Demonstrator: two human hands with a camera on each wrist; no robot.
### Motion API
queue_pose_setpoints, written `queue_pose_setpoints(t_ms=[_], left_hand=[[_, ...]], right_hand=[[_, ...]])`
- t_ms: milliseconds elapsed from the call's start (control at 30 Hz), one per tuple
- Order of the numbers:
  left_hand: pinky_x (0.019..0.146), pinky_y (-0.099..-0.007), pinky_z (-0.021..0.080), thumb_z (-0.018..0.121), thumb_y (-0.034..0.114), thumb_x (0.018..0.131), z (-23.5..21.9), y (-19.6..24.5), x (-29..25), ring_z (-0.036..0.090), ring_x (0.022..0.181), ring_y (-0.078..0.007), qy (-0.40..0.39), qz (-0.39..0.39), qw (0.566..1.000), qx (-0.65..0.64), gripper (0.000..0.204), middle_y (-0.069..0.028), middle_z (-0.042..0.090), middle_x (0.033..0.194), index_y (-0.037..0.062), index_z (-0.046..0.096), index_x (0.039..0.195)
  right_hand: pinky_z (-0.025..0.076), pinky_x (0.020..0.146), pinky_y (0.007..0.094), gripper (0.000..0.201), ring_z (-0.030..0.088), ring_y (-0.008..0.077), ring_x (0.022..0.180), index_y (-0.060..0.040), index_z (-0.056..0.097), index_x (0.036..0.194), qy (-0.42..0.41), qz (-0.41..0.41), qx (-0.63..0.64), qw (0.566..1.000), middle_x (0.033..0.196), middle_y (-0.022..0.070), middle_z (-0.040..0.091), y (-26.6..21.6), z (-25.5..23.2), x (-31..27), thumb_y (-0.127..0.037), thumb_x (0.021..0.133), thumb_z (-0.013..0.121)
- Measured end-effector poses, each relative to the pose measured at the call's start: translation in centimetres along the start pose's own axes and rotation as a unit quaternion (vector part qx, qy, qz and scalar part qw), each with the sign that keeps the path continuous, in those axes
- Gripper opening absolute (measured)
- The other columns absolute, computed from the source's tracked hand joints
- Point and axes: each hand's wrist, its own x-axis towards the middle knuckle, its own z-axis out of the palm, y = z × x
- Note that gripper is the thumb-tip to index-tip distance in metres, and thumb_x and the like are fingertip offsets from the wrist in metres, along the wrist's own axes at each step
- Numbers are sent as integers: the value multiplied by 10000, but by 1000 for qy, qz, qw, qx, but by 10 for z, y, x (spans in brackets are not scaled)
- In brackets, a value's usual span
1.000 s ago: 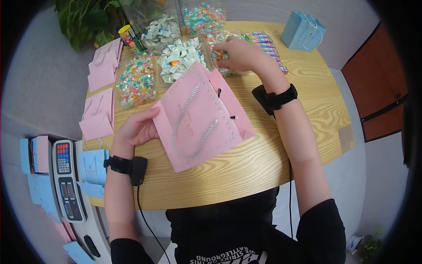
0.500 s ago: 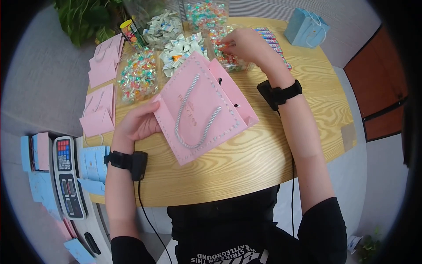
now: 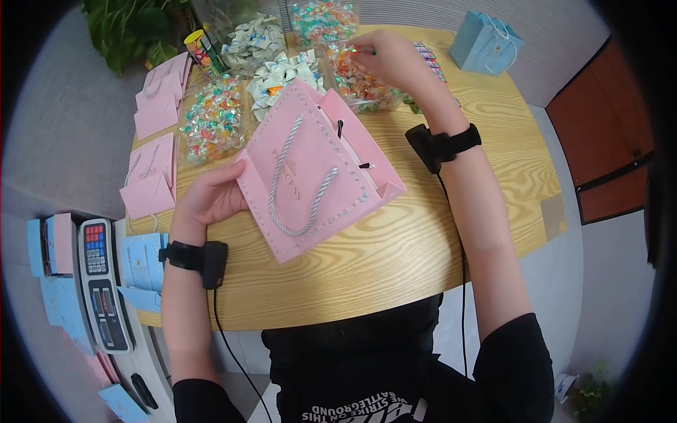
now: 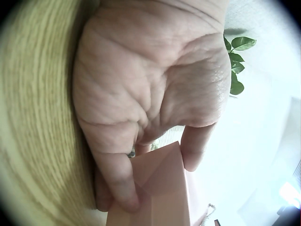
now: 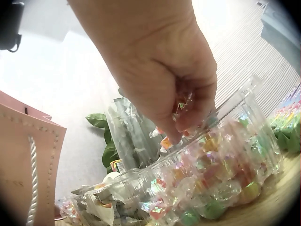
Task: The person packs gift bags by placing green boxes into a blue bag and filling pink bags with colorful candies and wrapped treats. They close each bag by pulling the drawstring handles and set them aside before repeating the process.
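My left hand [image 3: 211,196] grips one side of a pink paper gift bag [image 3: 303,180], thumb on the front panel; in the left wrist view its fingers curl round the bag's folded side [image 4: 164,188]. The bag leans over the table, its mouth toward the right, silver rope handles hanging on the front. My right hand [image 3: 403,65] is over the clear plastic tub [image 5: 256,92] of wrapped candies [image 3: 361,84]. In the right wrist view its fingers curl round a few candies in shiny wrappers [image 5: 182,102], just above the tub's rim.
More tubs hold multicoloured candies [image 3: 214,123] and white-wrapped sweets [image 3: 285,74]. A yellow-topped canister [image 3: 202,49] stands at the back left, near folded pink bags [image 3: 149,176]. A blue gift bag [image 3: 486,44] stands back right. A scale [image 3: 106,282] sits at the left.
My right hand has drawn back from among the candies, its fingers now curled higher over the tub's far part. The pink bag, still in my left hand, has shifted slightly.
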Motion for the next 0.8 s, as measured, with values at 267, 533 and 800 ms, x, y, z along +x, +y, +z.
queue_pose_setpoints(t_ms=[267,533,800], left_hand=[[989,-405,420,475,193,931,-2,-1,1,490,1177,-271,-21,1,999,-49,502,-172,447,1307,-10,292,1352],[900,-407,478,453,268,940,1,-2,0,542,1109,-260,5,19,1000,-8,524,-162,479,1274,-8,293,1356],[1001,-412,403,431,232,954,0,0,2,474,1194,-268,-38,16,998,-45,485,-156,442,1316,4,290,1358]], right_hand=[[501,635,330,292,641,227,690,-101,645,1080,35,25,39,998,837,124,673,7,-2,5,-222,815,624],[473,586,277,207,594,150,620,-43,667,965,-42,46,168,984,753,90,658,-59,-87,-10,-177,814,625],[486,592,323,239,613,227,617,-64,669,1013,-229,-13,125,965,792,119,658,-103,-103,-35,-122,786,625]])
